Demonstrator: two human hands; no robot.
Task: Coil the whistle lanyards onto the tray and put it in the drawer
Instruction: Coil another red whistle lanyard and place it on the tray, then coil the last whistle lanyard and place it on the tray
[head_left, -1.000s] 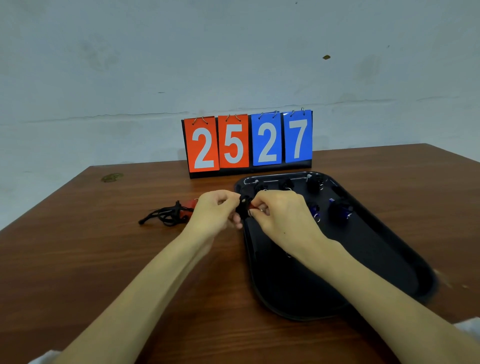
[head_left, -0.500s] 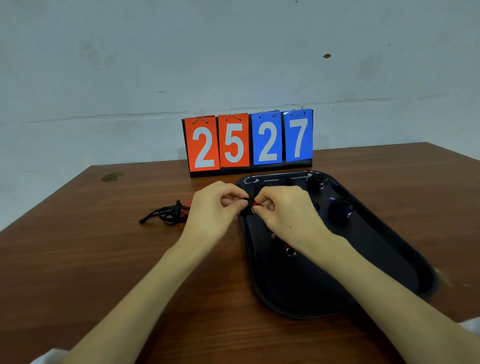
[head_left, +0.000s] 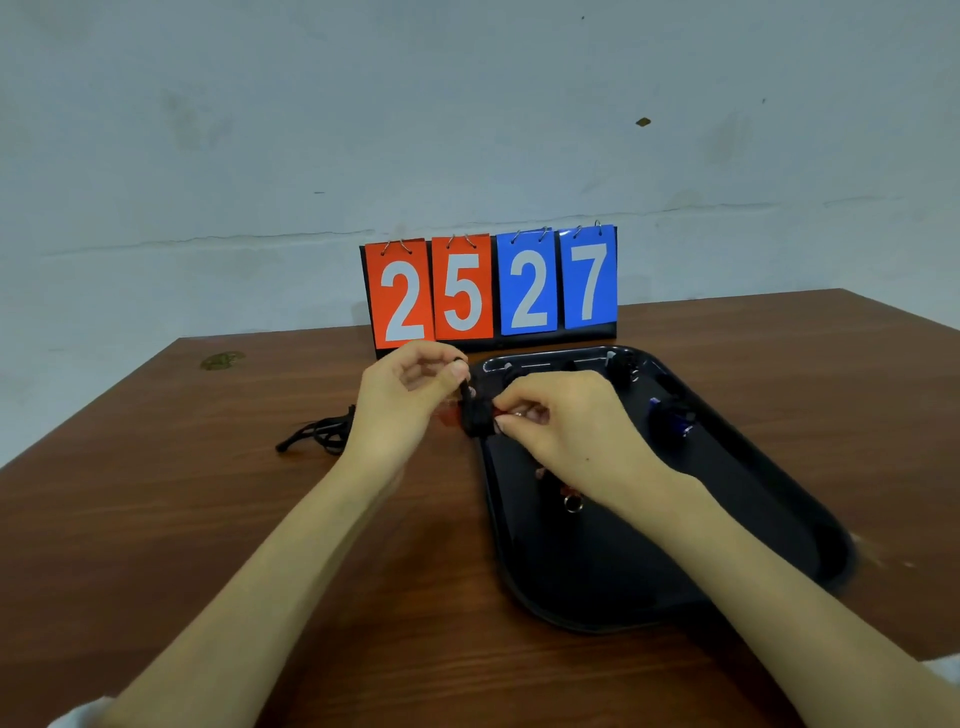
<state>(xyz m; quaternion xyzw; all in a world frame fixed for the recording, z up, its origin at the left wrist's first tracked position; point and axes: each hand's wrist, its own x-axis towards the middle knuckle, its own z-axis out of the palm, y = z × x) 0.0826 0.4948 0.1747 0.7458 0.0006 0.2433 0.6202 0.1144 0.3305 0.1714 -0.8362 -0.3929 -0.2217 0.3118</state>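
Observation:
A black tray (head_left: 727, 545) lies on the wooden table, right of centre. Over its near-left rim both hands work a black lanyard coil (head_left: 477, 415) wound around a red whistle. My left hand (head_left: 402, 402) pinches the loose cord end above the coil. My right hand (head_left: 566, 428) grips the coil and whistle from the right. A blue whistle with coiled cord (head_left: 670, 418) rests in the tray, and more dark coiled whistles (head_left: 621, 366) sit at its far end. A key ring (head_left: 573, 503) shows under my right wrist. An uncoiled black lanyard (head_left: 317, 434) lies on the table, left of my left hand.
A flip scoreboard (head_left: 491, 288) reading 25 and 27 stands at the table's far edge, just behind the tray. A pale wall rises behind it. The table edge runs diagonally at far left and far right.
My left hand has lifted up and away from the coil, drawing the cord end upward. My right hand stays on the coil at the tray's rim.

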